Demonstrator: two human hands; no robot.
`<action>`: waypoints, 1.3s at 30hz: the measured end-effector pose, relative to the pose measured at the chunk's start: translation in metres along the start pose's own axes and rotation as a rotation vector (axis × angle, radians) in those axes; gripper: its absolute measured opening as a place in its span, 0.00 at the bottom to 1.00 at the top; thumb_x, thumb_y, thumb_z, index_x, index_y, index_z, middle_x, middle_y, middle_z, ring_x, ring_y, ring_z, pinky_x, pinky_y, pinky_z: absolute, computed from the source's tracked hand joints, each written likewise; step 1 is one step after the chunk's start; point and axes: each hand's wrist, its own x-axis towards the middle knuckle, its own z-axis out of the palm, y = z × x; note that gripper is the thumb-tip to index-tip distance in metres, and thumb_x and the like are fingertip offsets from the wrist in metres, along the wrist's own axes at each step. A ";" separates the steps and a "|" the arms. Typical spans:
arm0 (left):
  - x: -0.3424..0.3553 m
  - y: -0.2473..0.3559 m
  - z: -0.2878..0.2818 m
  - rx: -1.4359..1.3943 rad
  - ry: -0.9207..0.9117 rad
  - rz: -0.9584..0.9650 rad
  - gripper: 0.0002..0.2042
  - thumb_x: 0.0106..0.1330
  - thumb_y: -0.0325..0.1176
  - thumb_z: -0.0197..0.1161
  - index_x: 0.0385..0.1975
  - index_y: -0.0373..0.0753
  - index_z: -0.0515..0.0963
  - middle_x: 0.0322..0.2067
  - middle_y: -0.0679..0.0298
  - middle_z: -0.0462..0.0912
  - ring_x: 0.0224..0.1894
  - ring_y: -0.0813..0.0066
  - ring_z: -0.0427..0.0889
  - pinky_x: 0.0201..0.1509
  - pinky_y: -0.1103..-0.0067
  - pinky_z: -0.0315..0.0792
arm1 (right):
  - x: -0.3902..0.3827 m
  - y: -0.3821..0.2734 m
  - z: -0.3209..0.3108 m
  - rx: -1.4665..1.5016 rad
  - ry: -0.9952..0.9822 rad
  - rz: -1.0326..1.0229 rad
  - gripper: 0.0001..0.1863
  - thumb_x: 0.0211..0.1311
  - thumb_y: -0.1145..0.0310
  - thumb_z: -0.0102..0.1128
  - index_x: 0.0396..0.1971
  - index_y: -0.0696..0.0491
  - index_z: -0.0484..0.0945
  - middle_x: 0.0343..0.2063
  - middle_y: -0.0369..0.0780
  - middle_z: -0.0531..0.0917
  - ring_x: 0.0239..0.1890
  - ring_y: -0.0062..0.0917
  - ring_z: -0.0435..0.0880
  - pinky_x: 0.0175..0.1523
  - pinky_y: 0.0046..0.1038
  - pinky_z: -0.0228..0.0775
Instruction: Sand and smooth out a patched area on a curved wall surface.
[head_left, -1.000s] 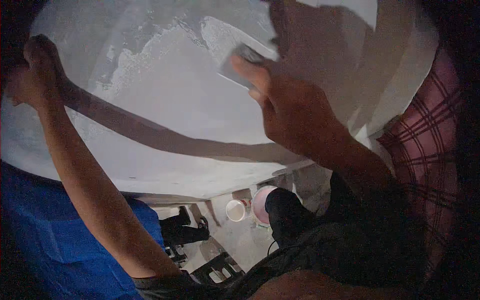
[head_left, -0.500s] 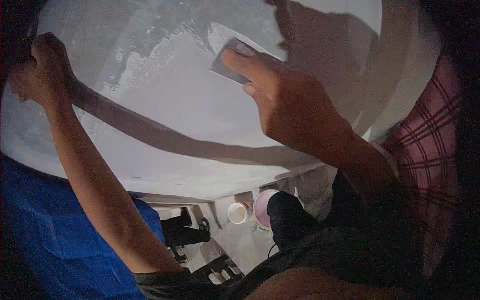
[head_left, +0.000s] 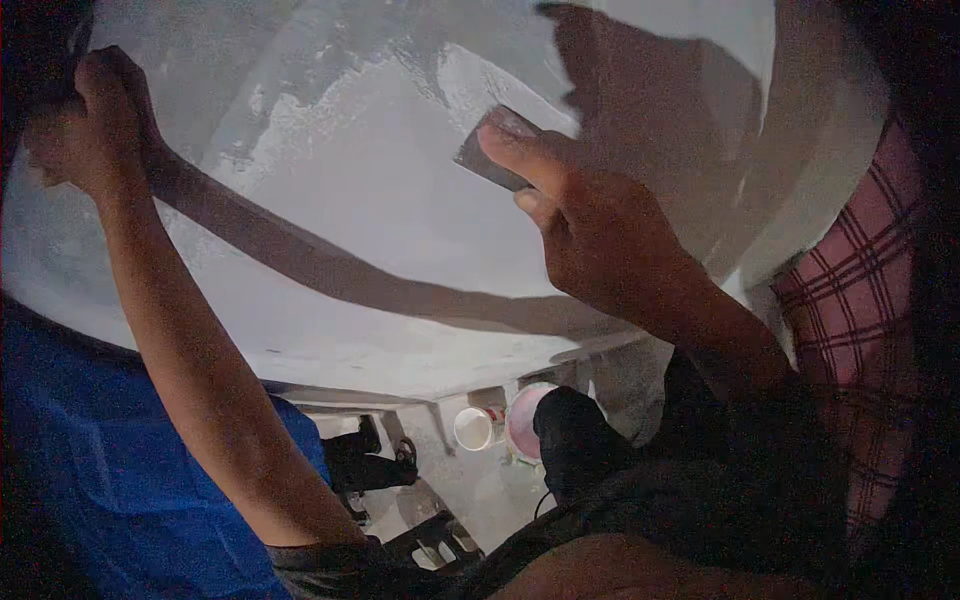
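A scraper [head_left: 482,157], best kept flat on the wall [head_left: 350,190], is being gripped by the right hand [head_left: 608,222]; left hand [head_left: 108,132]: grip unclear.

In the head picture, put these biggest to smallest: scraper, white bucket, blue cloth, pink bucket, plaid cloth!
1. Blue cloth
2. Plaid cloth
3. Scraper and pink bucket: too alike to rank, as both are partly covered
4. White bucket

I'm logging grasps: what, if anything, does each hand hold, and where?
Right hand: scraper, by its right part, thumb on its face. Left hand: too dark to tell.
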 end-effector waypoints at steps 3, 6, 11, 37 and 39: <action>0.001 0.002 -0.008 0.108 -0.167 -0.084 0.31 0.67 0.66 0.56 0.47 0.42 0.88 0.43 0.53 0.89 0.42 0.53 0.88 0.44 0.56 0.78 | -0.004 -0.009 -0.003 -0.017 -0.006 0.022 0.25 0.71 0.76 0.51 0.67 0.52 0.71 0.65 0.49 0.75 0.66 0.43 0.75 0.70 0.39 0.69; 0.007 -0.026 -0.001 -0.062 -0.084 0.055 0.30 0.67 0.64 0.55 0.45 0.42 0.88 0.41 0.54 0.90 0.40 0.53 0.89 0.44 0.59 0.79 | 0.006 -0.013 -0.001 -0.023 -0.028 0.019 0.24 0.71 0.76 0.51 0.66 0.53 0.72 0.65 0.50 0.75 0.66 0.44 0.75 0.70 0.39 0.69; 0.002 -0.001 -0.013 0.100 -0.104 0.060 0.27 0.67 0.61 0.60 0.42 0.39 0.88 0.38 0.54 0.90 0.37 0.54 0.89 0.43 0.62 0.80 | 0.023 -0.017 -0.006 -0.001 0.151 -0.123 0.22 0.68 0.74 0.54 0.61 0.54 0.73 0.56 0.52 0.80 0.57 0.47 0.80 0.60 0.44 0.74; -0.003 -0.020 0.008 0.052 -0.237 -0.140 0.43 0.60 0.72 0.52 0.39 0.27 0.86 0.38 0.35 0.85 0.41 0.32 0.85 0.46 0.42 0.75 | -0.019 0.015 0.007 -0.097 0.040 -0.027 0.29 0.68 0.78 0.59 0.68 0.46 0.66 0.58 0.51 0.80 0.58 0.45 0.83 0.57 0.39 0.80; -0.008 -0.042 0.034 0.180 -0.014 -0.054 0.45 0.62 0.79 0.47 0.50 0.38 0.85 0.41 0.43 0.87 0.42 0.40 0.85 0.44 0.49 0.74 | -0.015 0.018 0.011 -0.095 0.179 -0.149 0.28 0.66 0.69 0.58 0.66 0.44 0.66 0.32 0.51 0.86 0.32 0.50 0.87 0.37 0.51 0.81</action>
